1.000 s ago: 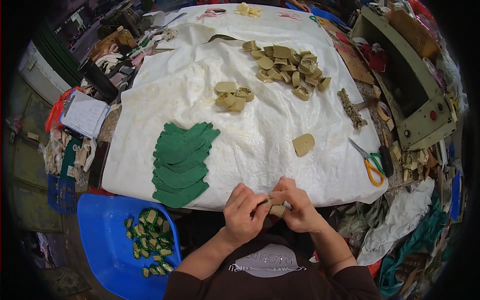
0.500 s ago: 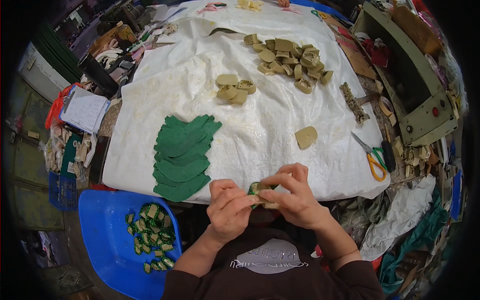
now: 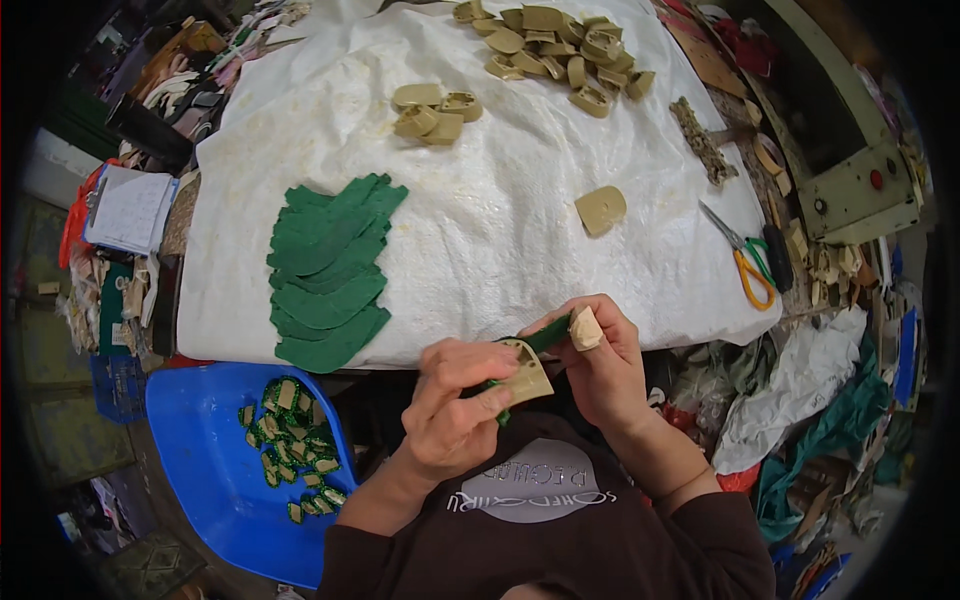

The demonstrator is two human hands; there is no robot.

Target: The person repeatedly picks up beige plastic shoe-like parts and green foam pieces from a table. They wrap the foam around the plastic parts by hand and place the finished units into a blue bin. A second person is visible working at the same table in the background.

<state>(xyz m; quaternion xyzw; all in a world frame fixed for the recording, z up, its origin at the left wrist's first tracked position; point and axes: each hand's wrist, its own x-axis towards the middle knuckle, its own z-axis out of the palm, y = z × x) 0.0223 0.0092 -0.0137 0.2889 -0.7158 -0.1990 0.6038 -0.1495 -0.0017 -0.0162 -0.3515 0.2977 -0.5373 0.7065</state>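
At the near table edge, my left hand is closed around a beige shoe heel whose top with holes faces up. A dark green fabric strip stretches from the heel towards my right hand, which pinches its other end. A pale covering sits on one digit of my right hand. The back of the heel is hidden by my left fingers. To the left, overlapping green fabric pieces lie on the white sheet. A single beige heel lies ahead of my right hand.
The white sheet covers the table. Beige heels lie in a small group and a larger pile. At the right edge are orange-and-green-handled scissors. A blue basin at lower left holds several green-covered heels.
My hands have moved apart, and the green strip now shows stretched between them. The heel has turned in my left hand. The whole view has shifted, so the table things sit higher.
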